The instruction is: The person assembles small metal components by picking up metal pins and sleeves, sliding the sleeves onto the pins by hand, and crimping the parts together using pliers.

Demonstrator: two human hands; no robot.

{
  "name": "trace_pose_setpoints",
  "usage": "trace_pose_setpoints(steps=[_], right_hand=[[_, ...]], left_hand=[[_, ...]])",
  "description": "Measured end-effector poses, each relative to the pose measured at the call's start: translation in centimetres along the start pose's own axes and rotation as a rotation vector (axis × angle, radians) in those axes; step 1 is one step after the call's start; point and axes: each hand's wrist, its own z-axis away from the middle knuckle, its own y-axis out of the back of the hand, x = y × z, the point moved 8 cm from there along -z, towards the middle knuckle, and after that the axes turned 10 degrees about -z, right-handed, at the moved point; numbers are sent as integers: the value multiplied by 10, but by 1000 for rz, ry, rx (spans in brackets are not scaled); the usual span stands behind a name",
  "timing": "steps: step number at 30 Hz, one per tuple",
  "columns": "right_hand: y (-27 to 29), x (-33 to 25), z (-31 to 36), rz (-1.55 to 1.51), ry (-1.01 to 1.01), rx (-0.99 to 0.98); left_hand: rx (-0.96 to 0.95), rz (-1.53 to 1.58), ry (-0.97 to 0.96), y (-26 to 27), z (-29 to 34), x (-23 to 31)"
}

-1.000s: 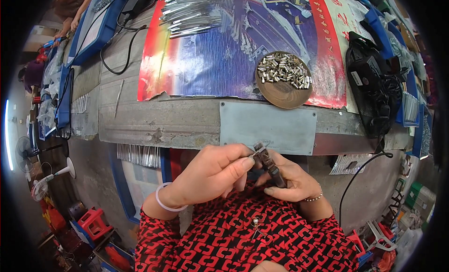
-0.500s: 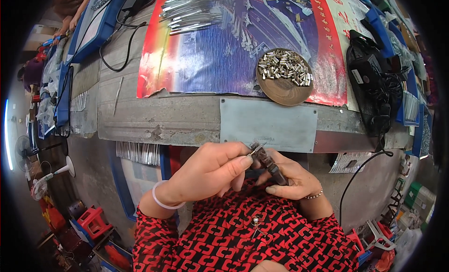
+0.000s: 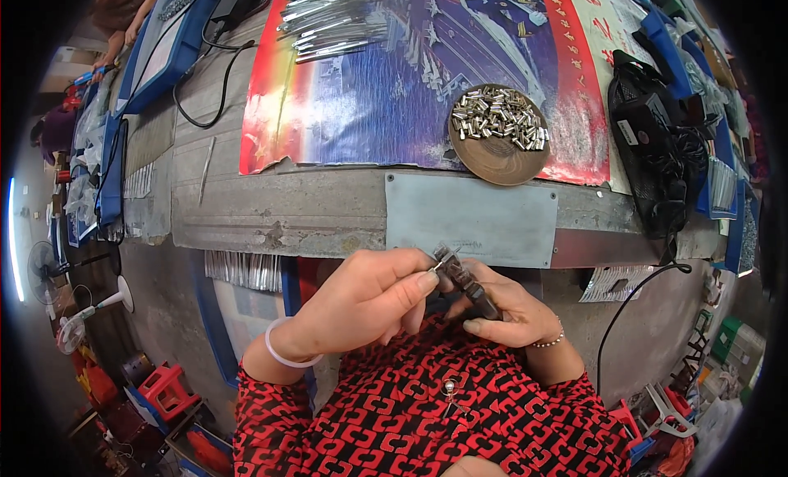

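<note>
Just off the near edge of the workbench, my right hand (image 3: 519, 314) is wrapped around a dark metal clamp-like tool (image 3: 474, 290), which slants up toward the left. My left hand (image 3: 361, 300) is closed in a pinch at the upper end of this tool. Between its thumb and forefinger shows a thin silvery metal piece (image 3: 440, 264), meeting the tool's jaws. Fingertips hide most of the piece, so its full shape cannot be made out. Beyond the hands, a round brown dish (image 3: 496, 168) holds many small shiny metal cylinders (image 3: 502, 120).
A grey plate (image 3: 471, 214) is fixed to the bench edge before me. Slim metal rods (image 3: 332, 29) lie piled on a colourful poster (image 3: 345, 107). A black mesh bag (image 3: 657, 149) sits at the right, its cable hanging down. Blue trays (image 3: 168, 54) stand far left.
Both hands and the tool have shifted very slightly to the left, the tool turning a little. The left hand's pinch stays at the tool's jaws. The dish and rods have not moved.
</note>
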Motion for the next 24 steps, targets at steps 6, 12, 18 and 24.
trace_pose_setpoints(steps=[6, 12, 18, 24], right_hand=[[-4, 2, 2, 181, 9, 113], [-9, 1, 1, 342, 60, 184], [-14, 1, -1, 368, 47, 242], [-16, -2, 1, 330, 46, 189]], left_hand=[[-18, 50, 45, 3, -1, -5], [105, -240, -94, 7, 5, -4], [784, -1292, -532, -11, 26, 14], [-128, 243, 107, -2, 10, -41]])
